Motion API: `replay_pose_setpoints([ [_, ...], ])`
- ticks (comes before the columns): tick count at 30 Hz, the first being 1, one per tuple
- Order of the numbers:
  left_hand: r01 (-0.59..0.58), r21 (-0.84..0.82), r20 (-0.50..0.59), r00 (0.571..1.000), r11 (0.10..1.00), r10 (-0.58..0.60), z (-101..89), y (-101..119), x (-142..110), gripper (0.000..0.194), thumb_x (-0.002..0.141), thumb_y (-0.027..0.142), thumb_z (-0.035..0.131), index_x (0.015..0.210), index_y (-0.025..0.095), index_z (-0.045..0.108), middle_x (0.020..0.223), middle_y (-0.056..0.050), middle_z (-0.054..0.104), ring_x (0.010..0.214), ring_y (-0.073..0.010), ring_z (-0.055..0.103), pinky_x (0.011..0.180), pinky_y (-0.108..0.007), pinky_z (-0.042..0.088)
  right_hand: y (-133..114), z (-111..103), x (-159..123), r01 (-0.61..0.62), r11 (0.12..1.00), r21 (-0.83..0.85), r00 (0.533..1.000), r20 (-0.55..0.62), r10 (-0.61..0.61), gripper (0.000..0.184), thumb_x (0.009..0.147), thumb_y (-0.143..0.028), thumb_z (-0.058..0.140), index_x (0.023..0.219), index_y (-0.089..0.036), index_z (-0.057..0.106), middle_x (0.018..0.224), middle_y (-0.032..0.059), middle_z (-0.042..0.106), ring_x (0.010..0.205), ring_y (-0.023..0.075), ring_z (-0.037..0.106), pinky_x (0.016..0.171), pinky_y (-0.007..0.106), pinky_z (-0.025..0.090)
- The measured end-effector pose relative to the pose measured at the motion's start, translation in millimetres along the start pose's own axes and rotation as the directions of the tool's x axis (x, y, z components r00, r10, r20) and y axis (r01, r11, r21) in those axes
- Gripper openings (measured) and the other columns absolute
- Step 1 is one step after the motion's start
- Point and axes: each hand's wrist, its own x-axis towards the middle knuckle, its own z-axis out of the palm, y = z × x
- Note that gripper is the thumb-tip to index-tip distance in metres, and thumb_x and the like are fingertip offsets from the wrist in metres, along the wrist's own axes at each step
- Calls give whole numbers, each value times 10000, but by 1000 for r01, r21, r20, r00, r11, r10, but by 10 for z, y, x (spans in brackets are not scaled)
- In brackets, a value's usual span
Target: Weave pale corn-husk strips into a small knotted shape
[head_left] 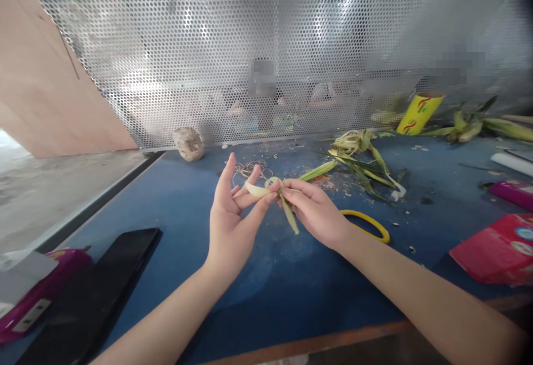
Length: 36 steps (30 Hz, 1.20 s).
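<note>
Above the blue table, both hands meet around a pale green strip of corn husk (290, 216), bent into a small loop with one end hanging down. My left hand (231, 218) pinches the strip's looped part between thumb and fingers, with the index finger raised. From the other side, my right hand (314, 207) grips the strip near the loop with thumb and fingertips. The fingers cover part of the strip. Just behind my right hand lies a longer green husk piece (318, 171). Thin tan loops, like rubber bands (254, 169), lie behind my left hand.
A husk heap (353, 146), yellow roll (420, 114) and stone-like lump (189, 144) stand near a perforated metal screen (233, 37). A yellow ring (377, 226) lies beside my right forearm. A red packet (495, 251) is right; a black phone (100, 293) is left.
</note>
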Motion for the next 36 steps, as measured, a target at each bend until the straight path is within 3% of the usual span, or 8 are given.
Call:
replay_pose_setpoints([
  [5,-79,26,-24,997,997,79,-2,33,4,805,749,138,683,1407,234,228,884,6,747,1206,-210,494,1109,-502,212,-9,-29,-7,4,998,55,1000,28,-5,56,804,-245,562,804,-204,599,671,-25,527,645,110,482,584,233,398],
  [9,-29,10,-2,1000,1000,29,-3,31,14,811,750,156,685,1409,207,216,885,-8,747,1212,-215,487,1099,-494,244,-76,-17,-22,33,999,11,998,53,-34,42,807,-241,569,819,-209,595,743,-24,557,680,98,504,634,230,422],
  [15,-12,22,53,999,1000,11,21,26,-8,749,804,201,631,1415,197,198,884,-20,748,1214,-200,485,1102,-479,246,-113,-2,-42,62,991,-121,994,-85,-73,79,767,-258,621,740,-199,577,704,-19,584,685,113,549,620,236,435],
  [22,15,-71,-34,999,997,-17,57,96,1,778,776,184,661,1408,169,206,831,-13,755,1143,-190,552,1053,-409,361,-65,-21,-34,64,994,-83,993,-98,-72,121,749,-254,634,671,-195,563,664,-18,623,635,117,575,573,243,438],
  [26,41,-136,-41,998,990,-47,75,126,-8,749,779,172,655,1398,183,234,716,29,752,1019,-173,633,989,-337,441,-71,-38,-18,121,992,-45,986,-107,-126,90,760,-281,639,707,-217,608,683,-24,637,723,142,617,670,276,461],
  [29,73,-165,-55,995,984,-83,68,118,-3,702,778,182,657,1374,187,287,636,47,734,997,-171,647,963,-315,460,-90,-64,-11,188,975,-120,973,-114,-202,68,775,-301,632,774,-238,658,800,-8,661,835,159,605,787,311,447],
  [34,126,-269,-7,991,955,-132,55,38,9,694,698,187,720,1291,224,361,972,-42,725,1007,-214,645,833,-333,538,-169,-81,-30,184,942,-281,977,-51,-206,117,816,-291,592,829,-243,698,891,28,660,920,185,583,835,337,429],
  [36,147,-288,9,988,946,-151,59,7,1,773,628,139,761,1282,235,360,937,-23,719,968,-205,659,810,-321,547,-202,-72,-45,203,914,-352,977,12,-213,154,845,-284,554,858,-250,704,905,31,647,958,186,573,869,341,421],
])
